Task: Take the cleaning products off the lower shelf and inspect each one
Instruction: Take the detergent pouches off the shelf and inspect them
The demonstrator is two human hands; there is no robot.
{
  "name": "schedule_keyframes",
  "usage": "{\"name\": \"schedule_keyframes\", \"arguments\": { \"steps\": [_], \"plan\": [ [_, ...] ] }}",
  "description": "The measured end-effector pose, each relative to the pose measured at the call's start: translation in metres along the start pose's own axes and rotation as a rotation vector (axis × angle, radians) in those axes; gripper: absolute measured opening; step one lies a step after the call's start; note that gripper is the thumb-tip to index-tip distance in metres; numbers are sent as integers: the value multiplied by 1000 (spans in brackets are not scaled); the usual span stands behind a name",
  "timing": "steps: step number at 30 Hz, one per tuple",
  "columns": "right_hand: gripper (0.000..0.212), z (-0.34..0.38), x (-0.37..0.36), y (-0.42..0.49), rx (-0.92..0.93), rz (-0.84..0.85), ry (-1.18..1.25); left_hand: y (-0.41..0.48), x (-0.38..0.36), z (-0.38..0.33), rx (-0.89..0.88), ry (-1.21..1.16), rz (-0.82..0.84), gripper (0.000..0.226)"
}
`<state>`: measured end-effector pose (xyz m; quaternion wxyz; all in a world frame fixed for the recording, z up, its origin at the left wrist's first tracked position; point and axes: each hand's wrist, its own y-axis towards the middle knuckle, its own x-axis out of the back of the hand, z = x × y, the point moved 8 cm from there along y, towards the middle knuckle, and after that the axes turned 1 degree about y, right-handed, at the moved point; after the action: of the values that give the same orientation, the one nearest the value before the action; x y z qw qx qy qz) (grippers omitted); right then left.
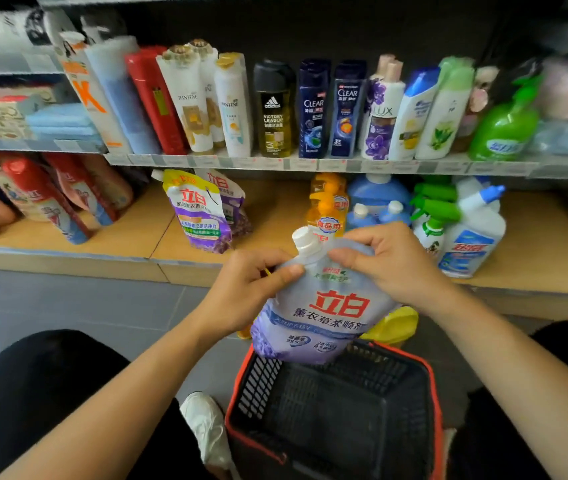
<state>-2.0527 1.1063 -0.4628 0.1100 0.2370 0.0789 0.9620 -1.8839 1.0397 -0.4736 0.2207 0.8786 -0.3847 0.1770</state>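
I hold a pale lavender refill pouch [320, 317] with a white screw cap and red characters upright over the basket. My left hand [244, 289] pinches its upper left edge with thumb on the front. My right hand [386, 261] grips its top right corner beside the spout. On the lower shelf [130, 233] stand two purple-and-yellow pouches [199, 213], an orange bottle [327, 202], blue bottles [376, 202], green-trigger sprayers [431, 213] and a white bottle with a blue nozzle [473, 233].
A black basket with a red rim [331, 414] sits on the floor below the pouch, with something yellow [393, 327] behind it. My knees flank it, a white shoe [206, 427] at its left. Shampoo bottles [310, 109] line the upper shelf.
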Motion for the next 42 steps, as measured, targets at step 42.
{"name": "schedule_keyframes", "arguments": {
  "steps": [42],
  "plan": [
    [33, -42, -5, -33, -123, 118, -222, 14, -43, 25, 111, -199, 243, 26]
  ]
}}
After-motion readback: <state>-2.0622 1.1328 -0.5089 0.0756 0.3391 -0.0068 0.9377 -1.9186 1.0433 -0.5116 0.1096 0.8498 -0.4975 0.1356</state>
